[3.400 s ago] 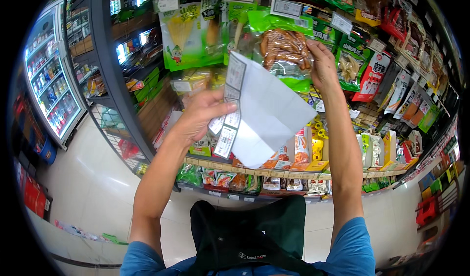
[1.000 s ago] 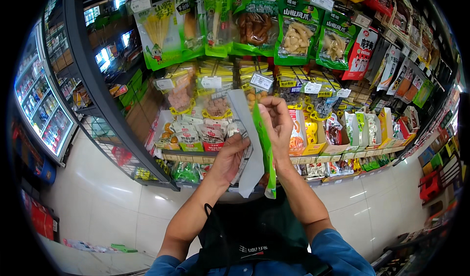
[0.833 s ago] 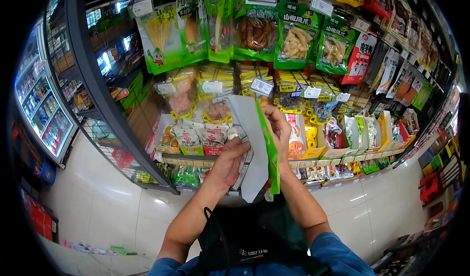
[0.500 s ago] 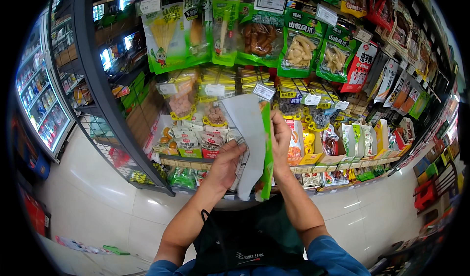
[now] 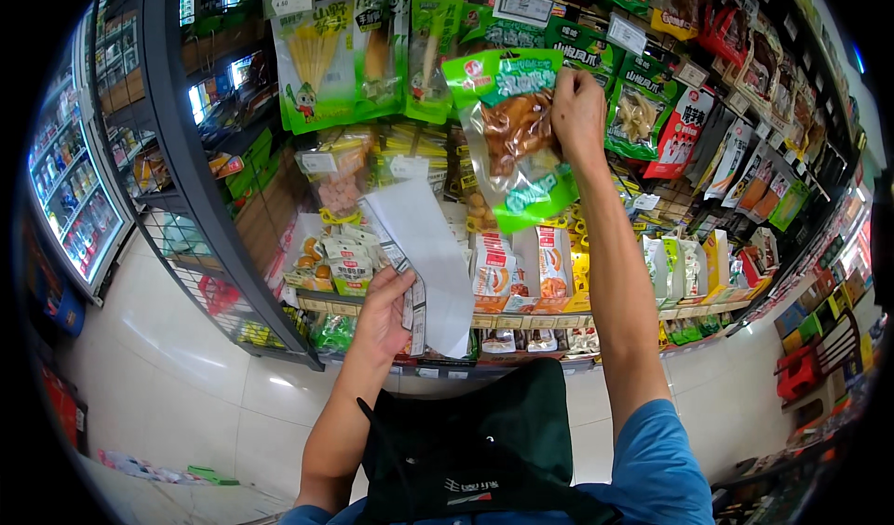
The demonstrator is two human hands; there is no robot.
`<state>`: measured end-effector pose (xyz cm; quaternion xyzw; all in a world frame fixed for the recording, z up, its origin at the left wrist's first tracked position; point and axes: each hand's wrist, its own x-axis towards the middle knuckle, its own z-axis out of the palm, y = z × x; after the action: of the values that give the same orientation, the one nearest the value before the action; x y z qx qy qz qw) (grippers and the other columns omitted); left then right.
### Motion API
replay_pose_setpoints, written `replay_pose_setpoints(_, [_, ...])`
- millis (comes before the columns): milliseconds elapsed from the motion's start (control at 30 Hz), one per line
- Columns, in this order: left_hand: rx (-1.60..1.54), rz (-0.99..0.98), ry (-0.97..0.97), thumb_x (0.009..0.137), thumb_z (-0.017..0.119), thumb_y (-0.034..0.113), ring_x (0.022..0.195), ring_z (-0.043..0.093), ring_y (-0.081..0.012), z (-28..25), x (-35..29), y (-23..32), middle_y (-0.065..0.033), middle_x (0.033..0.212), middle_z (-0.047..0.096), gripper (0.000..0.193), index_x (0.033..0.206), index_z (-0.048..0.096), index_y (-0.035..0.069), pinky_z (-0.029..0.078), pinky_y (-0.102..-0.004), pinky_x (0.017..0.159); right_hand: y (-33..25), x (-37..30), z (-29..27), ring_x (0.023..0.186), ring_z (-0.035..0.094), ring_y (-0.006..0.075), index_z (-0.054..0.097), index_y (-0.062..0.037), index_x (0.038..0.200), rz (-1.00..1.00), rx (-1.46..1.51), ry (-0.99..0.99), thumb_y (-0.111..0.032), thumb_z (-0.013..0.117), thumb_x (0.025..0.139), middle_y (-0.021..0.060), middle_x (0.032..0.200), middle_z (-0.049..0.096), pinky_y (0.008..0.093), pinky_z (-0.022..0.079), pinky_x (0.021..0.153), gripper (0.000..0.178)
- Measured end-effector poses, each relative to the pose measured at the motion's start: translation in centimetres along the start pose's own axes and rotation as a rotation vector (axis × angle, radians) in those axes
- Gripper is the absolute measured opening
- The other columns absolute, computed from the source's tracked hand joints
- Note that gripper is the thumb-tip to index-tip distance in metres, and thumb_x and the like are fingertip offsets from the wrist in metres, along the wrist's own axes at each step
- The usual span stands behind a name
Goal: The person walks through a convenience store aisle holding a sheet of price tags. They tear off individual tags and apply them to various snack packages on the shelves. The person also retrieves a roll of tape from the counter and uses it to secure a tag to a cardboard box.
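My right hand (image 5: 579,120) is raised to the hanging rows and pinches the right edge of a green-and-clear snack pouch (image 5: 515,139) with brown, glossy food inside. The pouch tilts in front of other hanging packs and hides part of them. Lower on the left, my left hand (image 5: 384,313) grips a white paper sheet (image 5: 436,269) between thumb and fingers. Along the sheet's left side runs a strip of printed labels (image 5: 417,316). Behind the pouch, green packs of pale chicken feet (image 5: 636,115) hang beside a red-and-white pack (image 5: 683,132).
Boxes of small snack packets (image 5: 549,274) line the shelf below. A dark metal rack post (image 5: 209,190) stands left, with a lit drinks fridge (image 5: 79,176) beyond it. White price tags (image 5: 521,6) sit above the hanging packs. A red stool (image 5: 798,371) is at the right.
My right hand has moved up and right, carrying the pouch away from the paper and turning its front into view. My left hand with the sheet has shifted left and slightly down.
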<state>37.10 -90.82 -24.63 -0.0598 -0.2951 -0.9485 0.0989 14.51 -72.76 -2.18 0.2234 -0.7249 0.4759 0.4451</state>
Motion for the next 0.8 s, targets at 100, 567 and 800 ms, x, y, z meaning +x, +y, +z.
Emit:
replay_pose_setpoints(100, [0.002, -0.004, 0.004, 0.096, 0.058, 0.004, 0.108, 0.069, -0.0228, 0.2, -0.3, 0.2, -0.0140, 0.119, 0.070, 0.033, 0.128, 0.058, -0.004, 0.057, -0.0373, 0.095, 0.8, 2.0, 1.3, 0.085, 0.066, 0.0492, 0.067, 0.0106, 0.089, 0.018, -0.075, 0.060, -0.026, 0.050, 0.096, 0.0331, 0.086, 0.067, 0.0508, 0.050, 0.080, 0.041])
replay_pose_setpoints(567, [0.017, -0.033, 0.009, 0.095, 0.062, 0.003, 0.101, 0.071, -0.0198, -1.5, -0.4, 0.5, -0.0119, 0.112, 0.072, 0.027, 0.121, 0.065, -0.001, 0.058, -0.0349, 0.092, 0.7, 3.9, 2.2, 0.085, 0.061, 0.0496, 0.064, 0.0097, 0.084, -0.098, -0.079, 0.286, -0.023, 0.053, 0.095, 0.0319, 0.088, 0.065, 0.0556, 0.046, 0.079, 0.037])
replay_pose_setpoints(800, [0.020, -0.022, 0.062, 0.094, 0.062, 0.003, 0.101, 0.071, -0.0197, -1.5, -0.3, 0.3, -0.0113, 0.111, 0.073, 0.026, 0.120, 0.066, -0.001, 0.058, -0.0347, 0.091, -1.1, 5.4, 2.6, 0.079, 0.064, 0.0507, 0.067, 0.0092, 0.086, -0.161, -0.181, 0.340, -0.022, 0.054, 0.094, 0.0325, 0.080, 0.066, 0.0563, 0.049, 0.075, 0.035])
